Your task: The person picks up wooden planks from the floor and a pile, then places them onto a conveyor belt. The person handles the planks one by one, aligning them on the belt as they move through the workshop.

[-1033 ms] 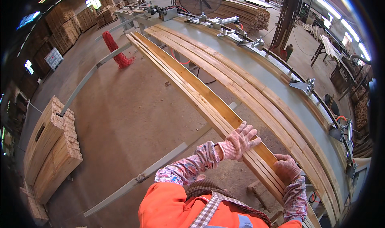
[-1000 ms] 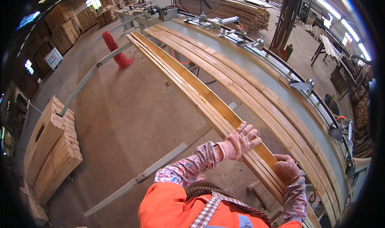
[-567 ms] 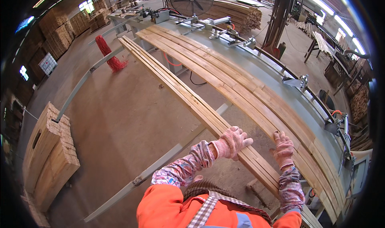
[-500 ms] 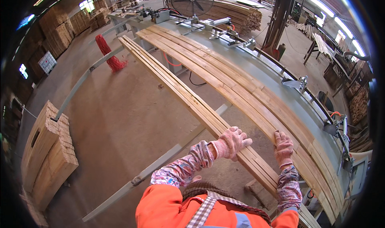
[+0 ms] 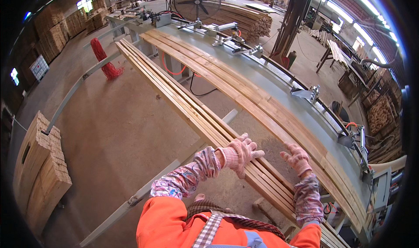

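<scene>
My left hand (image 5: 239,155), in a pink knit glove, lies across a bundle of long, narrow wooden strips (image 5: 174,95), its fingers spread. The bundle slants from far left to near right across a grey metal bar. My right hand (image 5: 297,160), gloved likewise, hovers with fingers apart between the bundle and the front edge of several long wooden boards (image 5: 257,106). Those boards lie side by side on a grey machine table (image 5: 273,82). Whether the right fingertips touch a board I cannot tell.
Metal clamps (image 5: 305,93) line the table's far side. Grey support bars (image 5: 157,180) cross above the floor at left. Stacked wooden blocks (image 5: 46,174) stand at far left, red strands (image 5: 102,58) hang on a bar, and a large fan (image 5: 197,1) stands behind.
My right hand has come off the boards, moving toward the bundle. The bundle appears one strip wider, the row on the table one narrower. My left hand's fingers have spread more. The view has shifted slightly.
</scene>
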{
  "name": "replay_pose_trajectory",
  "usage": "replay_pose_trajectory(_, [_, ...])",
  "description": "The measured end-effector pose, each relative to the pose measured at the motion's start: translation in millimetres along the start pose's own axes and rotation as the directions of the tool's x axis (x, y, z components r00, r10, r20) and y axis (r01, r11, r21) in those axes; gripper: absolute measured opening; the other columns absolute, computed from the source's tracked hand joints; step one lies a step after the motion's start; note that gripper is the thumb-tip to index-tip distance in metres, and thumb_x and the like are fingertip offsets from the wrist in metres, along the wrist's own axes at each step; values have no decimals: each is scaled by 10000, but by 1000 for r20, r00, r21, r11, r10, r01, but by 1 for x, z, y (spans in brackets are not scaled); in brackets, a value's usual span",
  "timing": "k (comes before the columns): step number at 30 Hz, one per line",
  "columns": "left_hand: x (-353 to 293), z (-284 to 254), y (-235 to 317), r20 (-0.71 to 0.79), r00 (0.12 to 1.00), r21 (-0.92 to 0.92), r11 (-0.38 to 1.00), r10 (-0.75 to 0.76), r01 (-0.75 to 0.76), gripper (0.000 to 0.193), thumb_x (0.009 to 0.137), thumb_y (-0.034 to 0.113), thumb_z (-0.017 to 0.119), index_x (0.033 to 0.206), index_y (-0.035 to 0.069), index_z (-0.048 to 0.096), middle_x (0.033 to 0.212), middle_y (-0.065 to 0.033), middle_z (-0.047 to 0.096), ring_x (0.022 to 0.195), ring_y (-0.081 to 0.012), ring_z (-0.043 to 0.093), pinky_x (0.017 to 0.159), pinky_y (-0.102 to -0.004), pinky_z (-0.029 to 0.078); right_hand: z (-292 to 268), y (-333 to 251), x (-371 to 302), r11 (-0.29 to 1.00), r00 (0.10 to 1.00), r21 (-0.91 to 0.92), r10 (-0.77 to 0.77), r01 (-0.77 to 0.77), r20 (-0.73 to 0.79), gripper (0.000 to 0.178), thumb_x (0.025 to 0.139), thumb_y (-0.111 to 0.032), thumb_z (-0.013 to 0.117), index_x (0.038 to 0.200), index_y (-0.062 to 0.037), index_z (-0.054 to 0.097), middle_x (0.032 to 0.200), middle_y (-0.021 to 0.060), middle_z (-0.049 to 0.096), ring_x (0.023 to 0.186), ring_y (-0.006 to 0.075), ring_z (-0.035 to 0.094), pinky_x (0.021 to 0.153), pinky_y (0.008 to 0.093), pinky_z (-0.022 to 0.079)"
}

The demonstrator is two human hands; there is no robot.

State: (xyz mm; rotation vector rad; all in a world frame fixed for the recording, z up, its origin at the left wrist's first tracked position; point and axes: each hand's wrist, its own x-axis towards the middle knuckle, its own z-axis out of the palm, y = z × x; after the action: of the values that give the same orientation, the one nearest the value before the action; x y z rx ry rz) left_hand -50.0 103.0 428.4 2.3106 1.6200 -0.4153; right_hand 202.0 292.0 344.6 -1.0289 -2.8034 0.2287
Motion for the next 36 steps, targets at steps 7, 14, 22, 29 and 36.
replay_pose_trajectory(7, [-7,15,-7,-130,991,-23,1000,-14,11,861,620,521,746,1363,174,482,1236,-111,530,1165,-266,516,1002,-407,414,14,-44,31,842,978,-503,128,-196,-166,632,775,-320,728,1342,-156,502,1176,83,556,1071,275,552,880,433,458])
replay_pose_trajectory(14, [-2,31,-11,-249,966,-56,995,63,-80,814,618,553,745,1293,160,517,1196,-111,542,1127,-271,534,979,-401,411,19,4,27,925,992,-377,-5,-44,-128,483,739,-91,634,1218,-150,607,1078,97,622,1012,325,594,860,412,502])
replay_pose_trajectory(22, [4,45,-15,-350,929,-43,988,123,-147,1122,608,778,661,1476,139,351,1561,-218,162,1463,-374,78,1188,-522,37,-46,-45,-33,572,809,632,99,-523,580,452,819,-186,658,1257,-79,630,1083,56,684,912,165,640,826,295,521])
replay_pose_trajectory(29, [4,45,-11,-381,922,-137,981,74,-136,1125,664,811,586,1493,106,298,1562,-185,204,1464,-355,118,1196,-504,26,-58,-77,-48,402,695,651,-49,-644,717,453,917,-264,633,1318,-61,579,1083,14,674,932,85,610,839,239,500])
replay_pose_trajectory(36, [27,14,-10,-152,972,-336,934,-182,122,694,847,674,515,1290,144,576,1280,-97,591,1268,-261,485,1096,-436,340,-71,-42,-30,945,854,307,-68,-110,515,591,837,-467,680,1318,-138,582,1211,128,645,1075,270,630,949,359,481])
